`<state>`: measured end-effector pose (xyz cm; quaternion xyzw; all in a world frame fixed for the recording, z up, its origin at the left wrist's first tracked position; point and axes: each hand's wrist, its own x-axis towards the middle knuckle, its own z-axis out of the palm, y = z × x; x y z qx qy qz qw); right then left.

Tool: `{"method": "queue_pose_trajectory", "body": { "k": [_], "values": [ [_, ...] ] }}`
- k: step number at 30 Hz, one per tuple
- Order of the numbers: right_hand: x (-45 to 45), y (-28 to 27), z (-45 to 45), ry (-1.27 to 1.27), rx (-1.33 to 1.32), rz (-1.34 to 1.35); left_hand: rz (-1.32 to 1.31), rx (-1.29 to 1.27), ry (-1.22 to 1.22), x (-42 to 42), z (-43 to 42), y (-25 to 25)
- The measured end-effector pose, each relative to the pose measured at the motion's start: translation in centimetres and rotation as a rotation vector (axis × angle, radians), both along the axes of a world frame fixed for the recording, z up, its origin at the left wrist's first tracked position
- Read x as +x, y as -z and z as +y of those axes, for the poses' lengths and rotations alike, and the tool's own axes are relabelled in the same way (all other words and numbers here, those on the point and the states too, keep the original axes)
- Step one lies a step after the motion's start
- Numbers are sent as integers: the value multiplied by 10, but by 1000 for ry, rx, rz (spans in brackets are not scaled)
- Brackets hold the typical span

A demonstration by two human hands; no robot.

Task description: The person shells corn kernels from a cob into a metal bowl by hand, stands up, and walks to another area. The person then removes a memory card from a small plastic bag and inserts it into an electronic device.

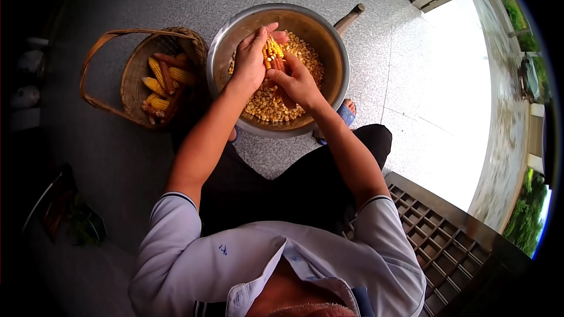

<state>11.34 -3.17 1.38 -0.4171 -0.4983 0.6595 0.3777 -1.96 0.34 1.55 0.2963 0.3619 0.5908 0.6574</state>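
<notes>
An ear of corn (274,48) is held between my two hands over a metal basin. Yellow kernels cover its upper part, and a reddish, bare-looking part shows lower down. My left hand (252,60) is closed around the ear from the left, fingers behind it. From the lower right, my right hand (298,86) is closed on the reddish part, thumb against it. Whether that part is the same ear or a separate cob, I cannot tell. Loose corn kernels (273,107) lie in the basin (339,76) beneath both hands.
Left of the basin stands a wicker basket (130,91) with a tall handle, holding several ears of corn (157,71). A wooden handle (349,19) sticks out beyond the basin's upper right. A slatted grid piece (435,229) is at lower right, near a bright doorway (452,82).
</notes>
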Motion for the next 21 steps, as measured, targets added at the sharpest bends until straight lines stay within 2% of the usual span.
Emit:
{"method": "queue_pose_trajectory", "body": {
  "k": [3, 6, 10, 13, 16, 21],
  "values": [
    [0, -6, 0, 78, -54, 21, 114, -15, -74, 12, -6, 0],
    [-1, -6, 3, 118, -56, 57, 402, 108, -38, 18, -9, 2],
    [-8, 1, 1, 191, -11, 140, 320, 113, -42, 18, -8, 9],
    [-4, -1, -2, 153, -32, 143, 263, 115, -44, 20, -9, 18],
    [-1, -8, -4, 144, -87, 108, 607, 250, -115, 21, -6, 36],
    [-1, -12, -6, 149, -96, 116, 833, 353, -176, 21, -13, 31]
  ]
}}
